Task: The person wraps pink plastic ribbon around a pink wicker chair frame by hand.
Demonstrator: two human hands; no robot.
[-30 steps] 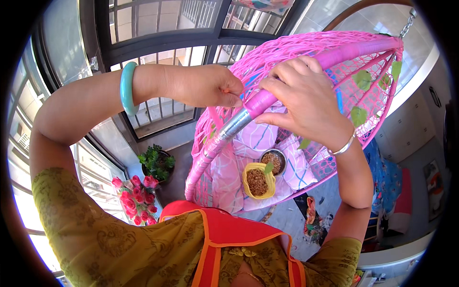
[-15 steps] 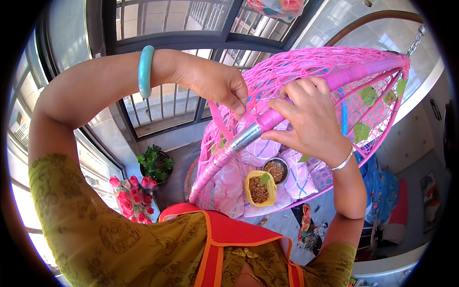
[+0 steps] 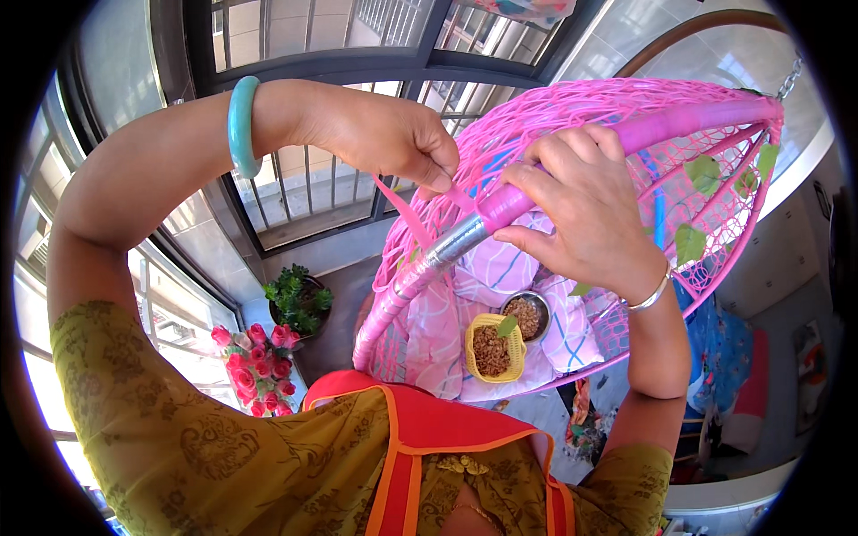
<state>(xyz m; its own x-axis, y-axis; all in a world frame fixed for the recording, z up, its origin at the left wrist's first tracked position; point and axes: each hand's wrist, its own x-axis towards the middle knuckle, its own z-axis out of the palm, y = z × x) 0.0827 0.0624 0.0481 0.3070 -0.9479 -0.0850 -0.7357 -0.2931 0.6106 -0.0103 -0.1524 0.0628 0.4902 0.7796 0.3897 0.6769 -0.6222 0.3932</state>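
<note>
A pink hanging basket chair point(image 3: 527, 103) with a woven net fills the middle right. Its front rim tube point(image 3: 688, 123) is wrapped in pink strip, apart from a silver section point(image 3: 458, 243) between wrapped stretches. Pinched between the thumb and fingers of my left hand point(image 3: 398, 138) is a pink ribbon point(image 3: 463, 200), drawn from the wrap's edge. A loose length of it point(image 3: 409, 216) slants down past the tube. My right hand point(image 3: 585, 205) curls over the wrapped tube just beyond that edge, fingers on top, thumb on the near side.
On the chair's cushions point(image 3: 429, 344) stand a yellow basket point(image 3: 509, 371) and a metal bowl point(image 3: 542, 313), both with brown bits inside. Red roses point(image 3: 255, 371) and a potted plant point(image 3: 299, 299) are at the left. Barred windows point(image 3: 308, 192) lie behind; a chain point(image 3: 790, 79) holds the chair.
My left hand has shifted slightly left and up from the tube, and the ribbon between it and the wrap shows longer. My right hand keeps its grip. The whole view has shifted slightly.
</note>
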